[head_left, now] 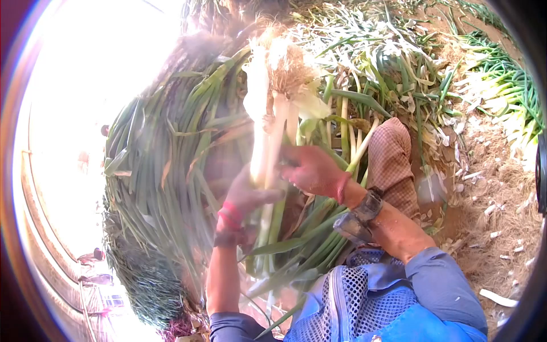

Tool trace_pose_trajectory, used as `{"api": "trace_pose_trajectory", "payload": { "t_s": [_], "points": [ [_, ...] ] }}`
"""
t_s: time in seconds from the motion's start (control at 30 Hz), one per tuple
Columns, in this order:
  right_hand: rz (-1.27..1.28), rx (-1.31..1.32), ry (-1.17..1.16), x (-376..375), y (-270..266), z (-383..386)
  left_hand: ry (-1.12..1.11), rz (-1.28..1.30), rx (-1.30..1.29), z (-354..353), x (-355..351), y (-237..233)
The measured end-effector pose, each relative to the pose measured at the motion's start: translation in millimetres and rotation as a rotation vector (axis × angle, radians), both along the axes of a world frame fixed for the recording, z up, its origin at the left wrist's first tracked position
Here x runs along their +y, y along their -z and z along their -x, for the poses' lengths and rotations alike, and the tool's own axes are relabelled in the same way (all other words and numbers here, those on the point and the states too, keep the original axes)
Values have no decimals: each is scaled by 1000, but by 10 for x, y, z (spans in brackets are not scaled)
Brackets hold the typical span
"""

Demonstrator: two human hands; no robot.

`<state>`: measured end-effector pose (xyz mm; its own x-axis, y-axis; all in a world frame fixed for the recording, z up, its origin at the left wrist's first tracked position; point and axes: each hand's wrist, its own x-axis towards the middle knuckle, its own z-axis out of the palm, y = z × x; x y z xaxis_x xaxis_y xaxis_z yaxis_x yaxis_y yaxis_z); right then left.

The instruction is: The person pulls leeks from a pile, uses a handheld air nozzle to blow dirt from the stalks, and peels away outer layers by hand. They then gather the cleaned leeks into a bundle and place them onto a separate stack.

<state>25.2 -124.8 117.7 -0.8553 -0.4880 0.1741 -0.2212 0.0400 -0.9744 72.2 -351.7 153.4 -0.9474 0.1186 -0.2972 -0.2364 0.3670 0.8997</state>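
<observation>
Several large green onions [276, 128] stand upright in front of me, roots up, with pale stems and a bushy tan root tuft [288, 67]. My left hand [248, 195], in a thin glove with a red cuff, is wrapped round their stems. Just to the right of the stems is my right hand [315, 171], gloved, its fingers curled closed. What it pinches, if anything, is hidden. A loose pale outer layer [310, 102] hangs beside the roots. Long green leaves [270, 228] run down below the hands. Haze and glare blur the left hand.
A large heap of green onion leaves [171, 142] rises at left. More onions and trimmings [370, 51] lie at the back. Cleaned onions [507, 85] are laid in a row at far right. Roots and scraps [490, 211] litter the ground beside my bent knee [392, 159].
</observation>
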Motion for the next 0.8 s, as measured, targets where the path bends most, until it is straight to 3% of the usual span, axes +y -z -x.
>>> {"api": "trace_pose_trajectory", "payload": {
  "t_s": [0.07, 0.2, 0.3, 0.4, 0.47, 0.57, 0.6, 0.67, 0.7, 0.73, 0.8],
  "points": [
    [-102, 34, -1, 39, -119, 51, -77, 127, -5, 1, -34, 73],
    [15, 26, 4, 118, 87, 106, -68, 82, 10, -4, -38, 166],
    [8, -221, 164, 179, 217, 44, -77, 17, 51, -22, -48, 281],
    [-135, -71, 303, 84, 377, -2, -121, 46, 6, 30, -112, 402],
    [-380, -179, 81, 13, 347, -67, -133, 76, 1, 29, -83, 361],
    [-432, -210, -100, 42, 482, 36, -151, 100, -45, 17, -78, 316],
    [-543, -51, -86, 116, 524, 144, -156, 104, -60, 10, -87, 318],
    [-642, 113, 36, 492, 287, 443, -180, 104, -29, -22, -94, 353],
    [-784, 241, 211, 684, 165, 616, -187, 103, -18, -33, -96, 361],
    [-762, -14, 275, 940, -222, 800, -193, 70, -21, -42, -98, 361],
    [-823, 142, 561, 1441, -240, 1244, -189, 33, -25, -56, -57, 297]
  ]
}}
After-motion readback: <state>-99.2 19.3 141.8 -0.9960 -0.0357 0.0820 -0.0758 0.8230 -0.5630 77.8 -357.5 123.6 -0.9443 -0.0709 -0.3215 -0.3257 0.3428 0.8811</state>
